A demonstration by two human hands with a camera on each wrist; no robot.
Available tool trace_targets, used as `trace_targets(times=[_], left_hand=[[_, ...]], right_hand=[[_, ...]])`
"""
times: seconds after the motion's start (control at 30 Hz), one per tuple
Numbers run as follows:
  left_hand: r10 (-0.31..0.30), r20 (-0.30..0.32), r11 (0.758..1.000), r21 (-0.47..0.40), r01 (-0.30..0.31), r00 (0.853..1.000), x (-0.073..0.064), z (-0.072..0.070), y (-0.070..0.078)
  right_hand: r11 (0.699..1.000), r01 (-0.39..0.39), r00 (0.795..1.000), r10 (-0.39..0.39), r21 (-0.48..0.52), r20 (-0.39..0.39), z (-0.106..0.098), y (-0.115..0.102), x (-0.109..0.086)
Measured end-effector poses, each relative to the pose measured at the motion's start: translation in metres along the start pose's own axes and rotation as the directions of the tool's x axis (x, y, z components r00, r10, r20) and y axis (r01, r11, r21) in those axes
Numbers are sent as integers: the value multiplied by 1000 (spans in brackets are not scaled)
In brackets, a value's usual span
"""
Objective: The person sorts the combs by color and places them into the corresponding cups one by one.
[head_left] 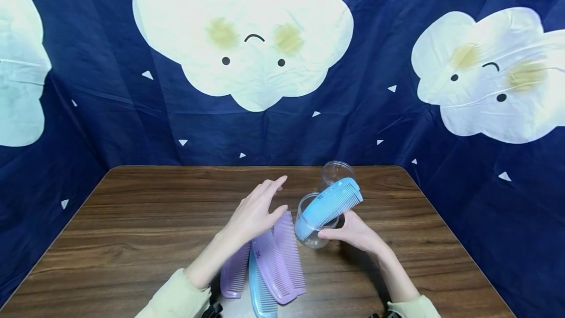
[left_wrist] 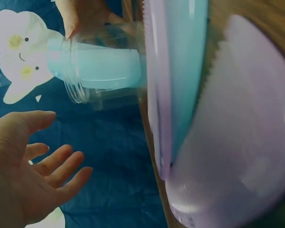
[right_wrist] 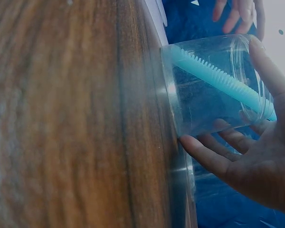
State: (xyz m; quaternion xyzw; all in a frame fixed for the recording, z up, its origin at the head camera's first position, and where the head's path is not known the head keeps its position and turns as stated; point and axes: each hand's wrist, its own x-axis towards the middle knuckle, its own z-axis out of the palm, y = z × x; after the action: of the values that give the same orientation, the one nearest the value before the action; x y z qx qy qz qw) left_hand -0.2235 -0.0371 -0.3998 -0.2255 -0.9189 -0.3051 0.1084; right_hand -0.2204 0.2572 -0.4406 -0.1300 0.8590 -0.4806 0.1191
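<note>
A clear plastic jar (head_left: 312,241) stands on the table, with a light blue comb (head_left: 331,204) leaning in it and jutting past the rim. My right hand (head_left: 355,232) holds the jar from the right side; in the right wrist view its thumb and fingers (right_wrist: 213,156) curve around the wall. To the left, my left hand (head_left: 256,212) hovers with loosely spread fingers and holds nothing. Below it lie purple combs, one on top (head_left: 274,266), one at the right (head_left: 289,247) and one at the left (head_left: 234,274), plus another blue comb (head_left: 261,286) partly covered by them.
Behind the jar is another clear round container (head_left: 337,171), partly hidden by the blue comb. The wooden table (head_left: 132,229) ends at a dark blue cloth (head_left: 110,117) with white clouds at the back and sides.
</note>
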Motion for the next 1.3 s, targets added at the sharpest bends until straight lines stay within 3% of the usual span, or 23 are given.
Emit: trace_targets(times=[0.27,0.57,0.77,0.9,1.07,1.17,1.3], left_hand=[[20,7,998,55,-20,1000,-16,-4,-9],[-28,70,993,112,20,997,-32,-7,-15],[-23,101,991,132,9,995,-44,-9,-16],[16,118,987,155,-34,993,-54,-10,-15],[122,119,970,196,-144,985,-67,-10,-17],[197,125,949,225,-221,972,-75,-10,-18],[298,145,914,241,-326,944,-83,-10,-20]], right_hand=[[1000,10,1000,-10,-3,-8,0,0,1],[1000,15,1000,-15,-1,3,0,1,2],[1000,14,1000,-14,-5,7,0,0,2],[1000,8,1000,-8,-10,6,0,0,2],[1000,11,1000,-11,-19,0,0,0,2],[1000,14,1000,-14,-16,1,0,0,1],[1000,12,1000,-12,-4,2,0,0,0]])
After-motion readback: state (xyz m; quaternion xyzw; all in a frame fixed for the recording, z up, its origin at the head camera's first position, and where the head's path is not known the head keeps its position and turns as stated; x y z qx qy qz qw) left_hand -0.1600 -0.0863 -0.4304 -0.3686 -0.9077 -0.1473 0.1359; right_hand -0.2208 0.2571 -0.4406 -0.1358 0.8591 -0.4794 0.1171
